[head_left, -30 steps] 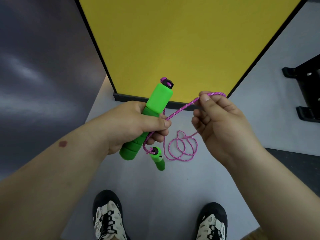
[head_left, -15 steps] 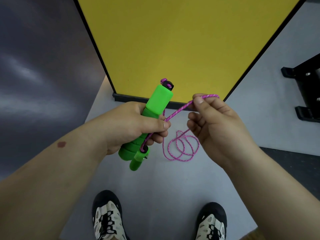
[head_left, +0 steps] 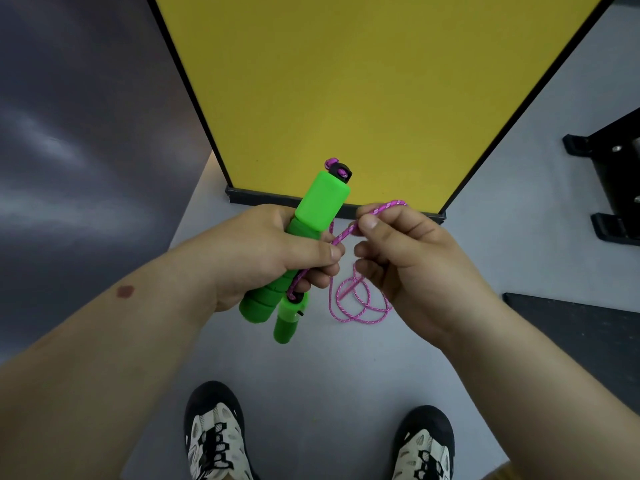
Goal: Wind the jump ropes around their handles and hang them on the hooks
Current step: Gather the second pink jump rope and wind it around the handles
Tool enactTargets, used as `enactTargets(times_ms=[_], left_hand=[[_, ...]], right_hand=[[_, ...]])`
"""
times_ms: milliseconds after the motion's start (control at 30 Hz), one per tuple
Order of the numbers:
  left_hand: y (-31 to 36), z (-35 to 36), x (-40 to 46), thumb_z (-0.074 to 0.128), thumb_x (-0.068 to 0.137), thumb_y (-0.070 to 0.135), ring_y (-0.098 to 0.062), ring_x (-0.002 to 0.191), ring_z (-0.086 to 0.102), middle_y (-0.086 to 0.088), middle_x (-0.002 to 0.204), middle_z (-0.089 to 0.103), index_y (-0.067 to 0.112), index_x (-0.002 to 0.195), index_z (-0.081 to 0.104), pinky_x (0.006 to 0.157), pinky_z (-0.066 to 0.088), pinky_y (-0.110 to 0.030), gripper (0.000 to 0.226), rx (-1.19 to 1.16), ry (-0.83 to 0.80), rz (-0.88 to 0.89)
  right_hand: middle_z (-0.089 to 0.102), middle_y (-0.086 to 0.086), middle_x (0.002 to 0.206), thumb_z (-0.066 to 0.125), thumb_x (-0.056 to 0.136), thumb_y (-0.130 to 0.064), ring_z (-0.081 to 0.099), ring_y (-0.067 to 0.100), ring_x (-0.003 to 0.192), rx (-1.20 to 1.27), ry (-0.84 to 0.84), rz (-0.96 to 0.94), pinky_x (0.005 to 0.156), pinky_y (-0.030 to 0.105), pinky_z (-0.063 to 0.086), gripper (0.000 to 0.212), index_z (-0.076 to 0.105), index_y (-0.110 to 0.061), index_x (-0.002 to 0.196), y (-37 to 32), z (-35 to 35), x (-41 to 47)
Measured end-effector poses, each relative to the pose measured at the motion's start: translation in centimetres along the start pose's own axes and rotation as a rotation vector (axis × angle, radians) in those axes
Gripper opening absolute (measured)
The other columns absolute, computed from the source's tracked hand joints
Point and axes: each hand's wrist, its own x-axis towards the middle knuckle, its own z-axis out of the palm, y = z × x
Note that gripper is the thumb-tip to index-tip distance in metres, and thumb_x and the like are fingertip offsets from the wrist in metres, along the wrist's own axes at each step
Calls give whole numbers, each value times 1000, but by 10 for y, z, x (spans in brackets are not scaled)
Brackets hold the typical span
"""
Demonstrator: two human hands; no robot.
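My left hand (head_left: 273,251) grips a bright green jump-rope handle (head_left: 322,202), tilted with its black cap up toward the yellow panel. A second green handle (head_left: 286,322) hangs just below that hand on a short length of rope. The pink rope (head_left: 356,306) runs from under my left thumb up to my right hand (head_left: 405,261), which pinches it between thumb and forefinger. More of the rope lies in loose loops on the grey floor beneath my hands. No hooks are in view.
A yellow panel (head_left: 363,91) with a black frame stands straight ahead on the grey floor (head_left: 329,393). Black equipment feet (head_left: 616,188) sit at the right edge, with a dark mat (head_left: 581,327) below them. My two shoes (head_left: 214,438) show at the bottom.
The dangling second handle has risen from near the floor to just under my left hand. My right hand has moved left, closer to the left hand, shortening the rope between them.
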Motion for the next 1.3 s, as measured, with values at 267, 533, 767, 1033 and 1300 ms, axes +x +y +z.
enactTargets(times_ms=[267,533,767,1033,1300], left_hand=[[1,0,1,72,89,10,-15,72,69,-6,79,75,7,93,69,66,56,-25,7,2,3,8],[-2,2,3,74,87,10,-14,75,71,-5,83,77,10,93,72,76,55,-34,7,52,30,13],[-6,-5,8,83,79,17,-14,77,63,-3,82,71,18,86,74,77,45,-34,12,126,66,13],[-15,-14,7,77,64,16,-17,81,65,-9,90,73,9,98,74,82,46,-36,35,5,13,26],[-16,-15,8,77,68,12,-19,91,69,-5,98,72,18,117,68,90,54,-37,50,-75,1,79]], right_hand=[[67,-1,82,64,96,-18,59,13,69,88,117,-41,66,26,51,7,71,-17,93,-3,-5,4],[69,-4,77,65,95,-15,59,11,68,-291,-57,-114,61,21,48,8,71,-11,93,5,0,-2],[72,11,86,57,101,-12,69,18,78,-245,-34,-217,68,27,54,10,64,-7,97,0,4,-3],[69,17,93,49,105,-17,72,33,86,122,-71,-44,76,40,61,12,53,-12,94,-11,19,-3],[67,7,80,52,104,-21,67,23,66,342,-12,40,72,45,61,7,53,-16,98,-40,32,14]])
